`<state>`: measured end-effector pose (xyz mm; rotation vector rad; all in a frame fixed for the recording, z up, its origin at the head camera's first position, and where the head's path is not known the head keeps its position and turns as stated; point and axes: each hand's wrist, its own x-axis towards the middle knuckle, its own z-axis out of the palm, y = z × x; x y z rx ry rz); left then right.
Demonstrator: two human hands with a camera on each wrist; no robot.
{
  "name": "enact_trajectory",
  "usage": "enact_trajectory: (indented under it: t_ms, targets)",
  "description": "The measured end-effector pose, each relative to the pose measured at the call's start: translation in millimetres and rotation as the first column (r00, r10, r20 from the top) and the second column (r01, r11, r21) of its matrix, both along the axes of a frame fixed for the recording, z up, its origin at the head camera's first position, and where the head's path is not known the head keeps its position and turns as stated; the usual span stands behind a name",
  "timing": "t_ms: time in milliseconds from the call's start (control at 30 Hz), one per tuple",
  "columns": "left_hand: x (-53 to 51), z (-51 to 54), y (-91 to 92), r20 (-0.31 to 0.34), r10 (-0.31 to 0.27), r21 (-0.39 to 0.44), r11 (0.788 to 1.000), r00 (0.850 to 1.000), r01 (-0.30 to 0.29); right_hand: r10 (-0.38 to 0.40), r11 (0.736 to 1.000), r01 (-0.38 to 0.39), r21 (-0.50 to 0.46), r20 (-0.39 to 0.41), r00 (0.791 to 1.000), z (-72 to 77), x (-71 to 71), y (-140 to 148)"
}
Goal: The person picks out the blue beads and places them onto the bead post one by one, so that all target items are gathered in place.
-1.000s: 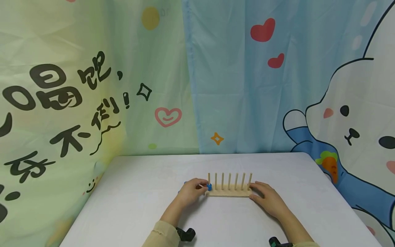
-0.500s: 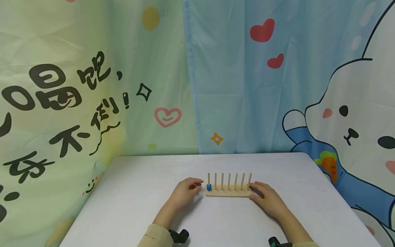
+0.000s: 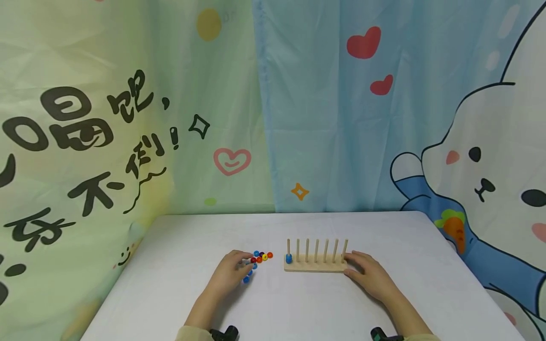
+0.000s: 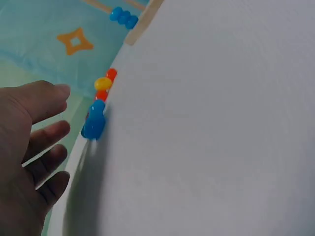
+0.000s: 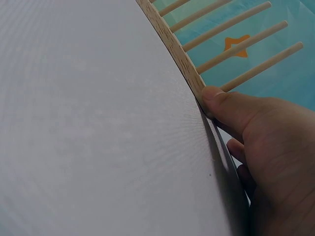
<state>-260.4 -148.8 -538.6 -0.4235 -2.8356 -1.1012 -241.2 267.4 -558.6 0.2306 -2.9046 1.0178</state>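
A wooden base (image 3: 315, 267) with several upright pegs stands on the table; blue beads (image 3: 288, 258) sit low on its leftmost peg. My right hand (image 3: 370, 277) grips the base's right end, the thumb (image 5: 213, 93) on its near corner in the right wrist view. Left of the base lies a loose group of blue, red, yellow and orange beads (image 3: 265, 257). My left hand (image 3: 227, 274) is at the left side of these beads, fingers apart and loosely bent; in the left wrist view the hand (image 4: 34, 147) holds nothing, with blue beads (image 4: 94, 123) beyond the fingers.
The white table (image 3: 298, 308) reaches back to a printed curtain (image 3: 307, 118). Each wrist carries a black device, the left one (image 3: 224, 334) and the right one (image 3: 385, 334) near the bottom edge.
My left hand has moved left from the base's left end and from the leftmost peg, uncovering the loose beads. A red bead seen at its fingers is no longer held. My right hand stays put.
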Motion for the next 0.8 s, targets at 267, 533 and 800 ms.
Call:
enact_trajectory:
  t_ms: [267,533,800]
  targets:
    - [12.0,-11.0,-15.7,-0.043,0.044,-0.116,0.992,0.998,-0.049,-0.001,1.0,0.001,0.014,0.004,1.0,-0.4,0.7,0]
    - [16.4,-19.2,-21.5,-0.1,0.033,-0.158,0.986,0.994,-0.049,0.001,1.0,0.0,0.019,-0.006,1.0,1.8,1.0,0]
    - [18.0,-24.2,-21.9,-0.169,0.016,-0.139,0.989,0.985,-0.04,0.003,1.0,-0.003,0.014,-0.014,1.0,2.5,1.5,-2]
